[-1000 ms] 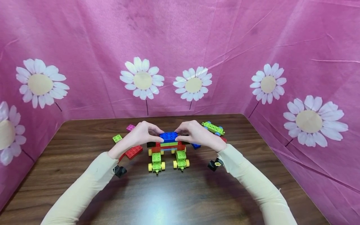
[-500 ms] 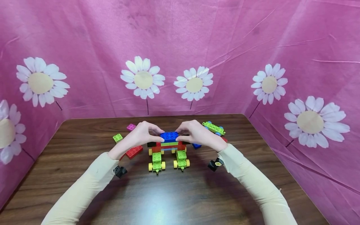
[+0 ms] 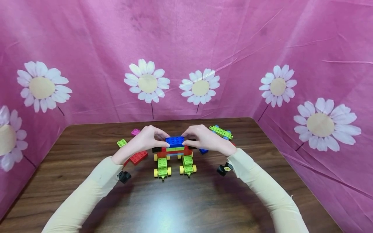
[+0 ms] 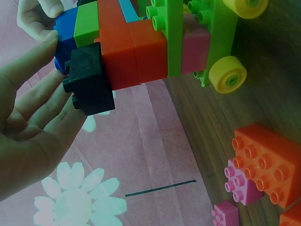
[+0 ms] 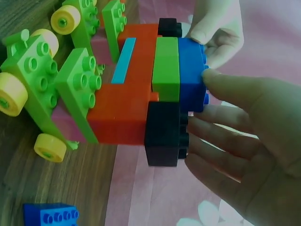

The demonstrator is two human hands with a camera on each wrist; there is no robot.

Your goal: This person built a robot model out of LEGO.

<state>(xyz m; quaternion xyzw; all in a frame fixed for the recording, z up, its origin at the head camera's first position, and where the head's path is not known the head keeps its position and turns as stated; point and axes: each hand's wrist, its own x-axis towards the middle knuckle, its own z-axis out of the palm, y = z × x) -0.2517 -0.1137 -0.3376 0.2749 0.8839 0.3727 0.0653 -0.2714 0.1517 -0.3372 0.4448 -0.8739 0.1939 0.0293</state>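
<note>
A blue building brick (image 3: pixel 175 141) tops a brick model in the middle of the table. My left hand (image 3: pixel 148 139) pinches its left end between thumb and fingers. At the opposite end my right hand (image 3: pixel 201 138) grips it the same way. Beneath the blue brick lies a green layer (image 5: pixel 166 68), then red bricks (image 5: pixel 120 110) with a light-blue piece (image 5: pixel 124 61) between them. Black bricks (image 4: pixel 89 77) (image 5: pixel 162 134) stick out at both sides. The model stands on two green wheeled bases (image 3: pixel 162 168) (image 3: pixel 187 165) with yellow wheels, and pink bricks (image 4: pixel 195 44) show just above them.
Left of the model lie a red brick (image 3: pixel 139 157), a small green brick (image 3: pixel 121 143) and a pink brick (image 3: pixel 135 132). On the right are a green wheeled base (image 3: pixel 221 132) with blue wheels and a blue brick (image 3: pixel 203 151). A pink flowered cloth (image 3: pixel 175 38) surrounds the table.
</note>
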